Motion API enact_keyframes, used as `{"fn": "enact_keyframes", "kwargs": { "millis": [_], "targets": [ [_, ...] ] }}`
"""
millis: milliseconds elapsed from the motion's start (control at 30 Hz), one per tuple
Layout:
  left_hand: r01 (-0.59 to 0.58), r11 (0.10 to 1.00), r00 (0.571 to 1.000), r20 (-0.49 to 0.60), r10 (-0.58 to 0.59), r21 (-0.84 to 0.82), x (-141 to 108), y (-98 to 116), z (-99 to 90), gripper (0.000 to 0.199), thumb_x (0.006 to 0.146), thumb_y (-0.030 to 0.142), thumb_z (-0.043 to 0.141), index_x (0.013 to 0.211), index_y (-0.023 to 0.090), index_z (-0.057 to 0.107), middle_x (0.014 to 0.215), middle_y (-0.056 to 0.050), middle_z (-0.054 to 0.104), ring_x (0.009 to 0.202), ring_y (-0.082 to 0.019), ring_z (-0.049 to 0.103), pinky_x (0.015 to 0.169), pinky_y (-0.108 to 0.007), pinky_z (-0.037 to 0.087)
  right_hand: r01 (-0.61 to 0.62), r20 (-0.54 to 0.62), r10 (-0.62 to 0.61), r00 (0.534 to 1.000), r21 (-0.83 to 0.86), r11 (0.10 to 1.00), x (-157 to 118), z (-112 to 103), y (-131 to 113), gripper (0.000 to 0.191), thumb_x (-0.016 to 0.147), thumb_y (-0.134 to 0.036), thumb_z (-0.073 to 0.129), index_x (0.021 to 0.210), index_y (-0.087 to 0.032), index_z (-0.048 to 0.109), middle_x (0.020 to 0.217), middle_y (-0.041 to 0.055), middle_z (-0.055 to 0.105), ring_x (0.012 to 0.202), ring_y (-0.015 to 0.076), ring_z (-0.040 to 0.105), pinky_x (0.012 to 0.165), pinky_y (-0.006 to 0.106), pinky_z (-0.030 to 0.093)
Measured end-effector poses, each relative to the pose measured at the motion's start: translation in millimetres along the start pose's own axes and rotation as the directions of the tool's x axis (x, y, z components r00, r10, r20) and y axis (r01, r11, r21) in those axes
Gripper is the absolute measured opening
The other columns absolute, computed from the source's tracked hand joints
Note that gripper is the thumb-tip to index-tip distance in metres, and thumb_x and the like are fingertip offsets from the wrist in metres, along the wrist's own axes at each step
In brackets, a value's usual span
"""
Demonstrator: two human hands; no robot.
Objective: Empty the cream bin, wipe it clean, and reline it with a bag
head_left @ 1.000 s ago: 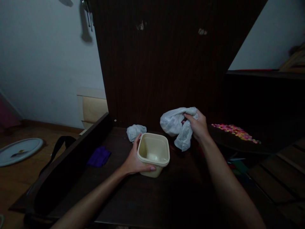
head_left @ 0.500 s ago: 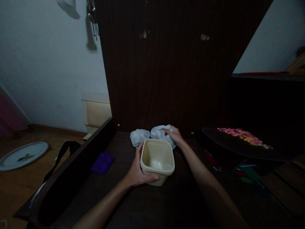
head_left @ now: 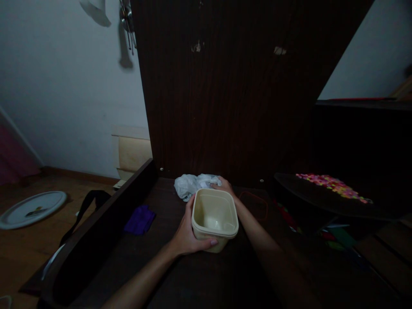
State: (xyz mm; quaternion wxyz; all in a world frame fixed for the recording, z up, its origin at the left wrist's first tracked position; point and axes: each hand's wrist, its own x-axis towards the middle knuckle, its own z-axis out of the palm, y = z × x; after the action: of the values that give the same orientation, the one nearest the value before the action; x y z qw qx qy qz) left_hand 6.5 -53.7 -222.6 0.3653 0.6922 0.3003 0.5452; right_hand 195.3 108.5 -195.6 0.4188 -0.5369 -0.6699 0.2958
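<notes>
My left hand (head_left: 190, 235) grips a cream plastic container (head_left: 215, 210) by its left side, with the thumb across the front. The container is tilted towards me, and nothing shows inside it. Behind it, my right hand (head_left: 225, 187) is closed on a crumpled white plastic bag (head_left: 207, 180), its fingers partly hidden by the bag and the container's rim. Pressed against this bag on the left is another white plastic bag (head_left: 186, 187). A purple cloth (head_left: 139, 219) lies bunched on the dark surface, left of my left hand.
A thin reddish rounded outline (head_left: 266, 206) lies right of my right wrist. A raised dark side board (head_left: 106, 219) runs along the left, and a tall dark panel (head_left: 209, 107) stands behind. Colourful small pieces (head_left: 334, 187) lie on a dark ledge at right.
My right hand has moved left with the white bag, bringing it up against the other bag. The reddish outline beside my wrist now shows. My left hand still holds the container.
</notes>
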Motion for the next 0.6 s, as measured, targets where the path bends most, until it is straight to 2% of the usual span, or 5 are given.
{"fn": "enact_keyframes", "kwargs": {
  "millis": [200,333,467,600],
  "targets": [
    [-0.010,0.998,1.000,-0.022,0.012,0.066,-2.3,-0.4,1.2,0.128,0.062,0.050,0.089,0.158,0.024,0.009,0.159,-0.019,0.032,0.146,-0.041,0.037,0.122,-0.060,0.030,0.028,-0.008,-0.028,1.000,0.059,0.998,-6.5,-10.4,-7.1,0.034,0.066,-0.038,0.074,0.095,-0.022,0.069,0.092,0.0015,0.072,0.087,0.0226,0.065,0.084,0.037,0.052],
    [0.007,0.998,1.000,-0.012,-0.006,0.059,-0.9,3.2,-0.1,0.130,0.062,0.050,0.090,0.158,0.023,0.007,0.158,-0.021,0.033,0.146,-0.040,0.037,0.122,-0.060,0.029,0.090,-0.056,-0.083,0.995,0.128,0.988,-18.0,-30.0,-16.9,0.039,0.070,-0.046,0.072,0.101,-0.022,0.071,0.111,0.0064,0.071,0.107,0.0254,0.064,0.101,0.041,0.046],
    [-0.008,0.997,0.996,0.093,0.001,0.072,0.1,8.4,-14.5,0.133,0.063,0.049,0.089,0.160,0.020,0.002,0.164,-0.023,0.022,0.151,-0.043,0.028,0.124,-0.061,0.021,0.149,-0.086,-0.133,0.987,0.228,0.962,-40.4,-48.1,-29.3,0.045,0.081,-0.056,0.062,0.109,-0.022,0.070,0.126,0.0100,0.068,0.124,0.0278,0.058,0.112,0.045,0.038],
    [-0.053,0.990,0.973,0.228,0.022,0.133,-1.1,11.3,-42.2,0.119,0.074,0.049,0.078,0.161,0.017,0.002,0.168,-0.022,0.012,0.155,-0.043,0.015,0.126,-0.060,0.014,0.180,-0.013,-0.187,0.982,0.345,0.921,-74.1,-56.2,-34.7,0.051,0.090,-0.064,0.050,0.117,-0.025,0.069,0.131,0.0081,0.068,0.128,0.0285,0.058,0.113,0.046,0.040]
  ]
}}
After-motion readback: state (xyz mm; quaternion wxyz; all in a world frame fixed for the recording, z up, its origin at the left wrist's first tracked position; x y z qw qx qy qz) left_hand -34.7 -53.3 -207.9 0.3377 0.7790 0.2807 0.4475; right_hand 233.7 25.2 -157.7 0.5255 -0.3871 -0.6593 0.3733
